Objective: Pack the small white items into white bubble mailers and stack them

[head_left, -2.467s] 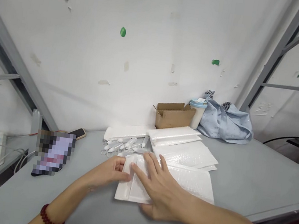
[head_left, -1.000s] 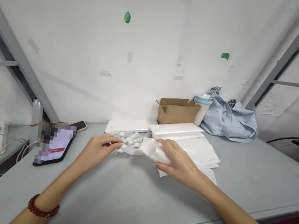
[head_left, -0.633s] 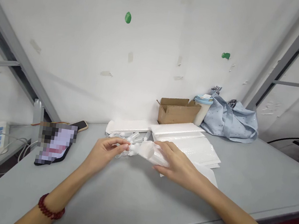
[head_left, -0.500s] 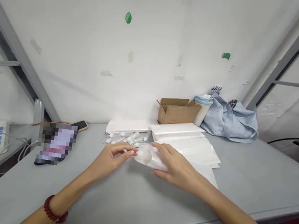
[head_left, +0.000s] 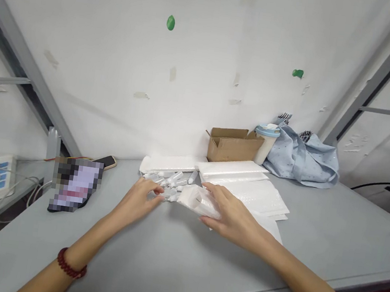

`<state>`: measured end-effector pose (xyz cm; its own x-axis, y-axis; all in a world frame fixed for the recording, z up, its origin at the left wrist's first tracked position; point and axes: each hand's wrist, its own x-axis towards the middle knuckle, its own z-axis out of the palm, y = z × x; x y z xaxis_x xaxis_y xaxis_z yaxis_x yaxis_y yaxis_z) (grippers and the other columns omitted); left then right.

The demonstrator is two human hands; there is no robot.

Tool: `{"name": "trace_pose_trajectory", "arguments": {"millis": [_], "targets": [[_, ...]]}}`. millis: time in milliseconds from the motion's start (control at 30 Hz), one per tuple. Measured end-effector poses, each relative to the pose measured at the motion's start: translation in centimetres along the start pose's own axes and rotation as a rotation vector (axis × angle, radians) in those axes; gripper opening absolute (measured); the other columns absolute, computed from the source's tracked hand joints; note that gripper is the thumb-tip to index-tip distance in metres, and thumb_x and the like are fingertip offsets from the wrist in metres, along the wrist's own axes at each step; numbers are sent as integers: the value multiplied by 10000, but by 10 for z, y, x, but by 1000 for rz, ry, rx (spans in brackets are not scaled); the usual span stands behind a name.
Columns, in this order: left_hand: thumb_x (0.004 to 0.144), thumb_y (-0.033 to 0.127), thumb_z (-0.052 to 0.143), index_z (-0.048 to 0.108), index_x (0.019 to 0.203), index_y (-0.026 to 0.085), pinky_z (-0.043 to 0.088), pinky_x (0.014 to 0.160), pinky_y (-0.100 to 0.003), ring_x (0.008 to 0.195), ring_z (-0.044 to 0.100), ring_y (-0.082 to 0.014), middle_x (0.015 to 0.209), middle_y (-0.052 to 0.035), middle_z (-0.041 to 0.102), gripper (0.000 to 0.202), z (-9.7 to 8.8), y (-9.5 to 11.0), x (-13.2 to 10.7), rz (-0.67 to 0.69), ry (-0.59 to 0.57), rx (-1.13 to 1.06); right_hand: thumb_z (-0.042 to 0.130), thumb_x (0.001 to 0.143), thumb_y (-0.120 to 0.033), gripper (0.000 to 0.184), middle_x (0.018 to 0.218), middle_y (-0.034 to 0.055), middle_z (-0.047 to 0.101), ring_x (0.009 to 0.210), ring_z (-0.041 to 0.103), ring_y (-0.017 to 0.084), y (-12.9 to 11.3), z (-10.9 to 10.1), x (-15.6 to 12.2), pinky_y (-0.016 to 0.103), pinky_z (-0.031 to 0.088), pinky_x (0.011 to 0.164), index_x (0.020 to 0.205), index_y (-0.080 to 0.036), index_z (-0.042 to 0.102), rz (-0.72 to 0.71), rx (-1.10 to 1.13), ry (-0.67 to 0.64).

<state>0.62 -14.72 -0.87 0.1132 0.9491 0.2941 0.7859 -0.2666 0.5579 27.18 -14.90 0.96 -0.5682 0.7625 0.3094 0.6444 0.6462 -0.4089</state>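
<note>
Bubble mailer [head_left: 197,202] likely one tube fuller; left hand [head_left: 141,198] back at loose plastic tubes [head_left: 176,178].
Left fingers parted, away from mailer's mouth, apparently released; right hand [head_left: 231,215] grasps mailer.

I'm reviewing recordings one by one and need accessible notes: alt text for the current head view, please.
The right hand holds an open white mailer over a grey table; the left hand, partly open, is beside small clear tubes. Beyond are more mailers, a cardboard box, a lidded cup and a blue bag.
</note>
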Motion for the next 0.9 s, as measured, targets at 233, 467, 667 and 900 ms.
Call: {"name": "trace_pose_trajectory", "arguments": {"millis": [233, 467, 667, 900], "targets": [[790, 367, 539, 668, 710, 222, 402, 723, -312, 798, 549, -224, 780, -27, 665, 210, 5, 8, -1, 36, -44, -7, 634, 768, -267, 630, 1237, 131, 512, 1103, 518, 274, -3, -1, -1, 426, 469, 875, 1324, -199, 346, 1, -4, -16], [826, 403, 509, 640, 798, 195, 398, 634, -248, 735, 562, -173, 812, -13, 667, 247, -23, 21, 1, -59, 194, -131, 633, 779, -260, 632, 1232, 130, 507, 1101, 515, 268, -4, -2, -1, 418, 463, 882, 1332, -191, 334, -3, -7, -32], [805, 368, 576, 651, 786, 204, 416, 584, -223, 672, 564, -140, 776, 3, 661, 181, -32, 33, -5, -29, 266, -247, 634, 778, -276, 630, 1220, 121, 515, 1085, 521, 263, -3, -1, -1, 410, 466, 873, 1328, -199, 336, -6, 0, -37], [849, 277, 552, 680, 807, 195, 405, 564, -220, 666, 538, -126, 803, -28, 655, 158, -14, 36, -10, 248, 128, -191, 646, 773, -279, 634, 1219, 133, 508, 1096, 514, 279, -4, 0, 0, 426, 455, 881, 1323, -203, 341, 14, -1, -53]]}}
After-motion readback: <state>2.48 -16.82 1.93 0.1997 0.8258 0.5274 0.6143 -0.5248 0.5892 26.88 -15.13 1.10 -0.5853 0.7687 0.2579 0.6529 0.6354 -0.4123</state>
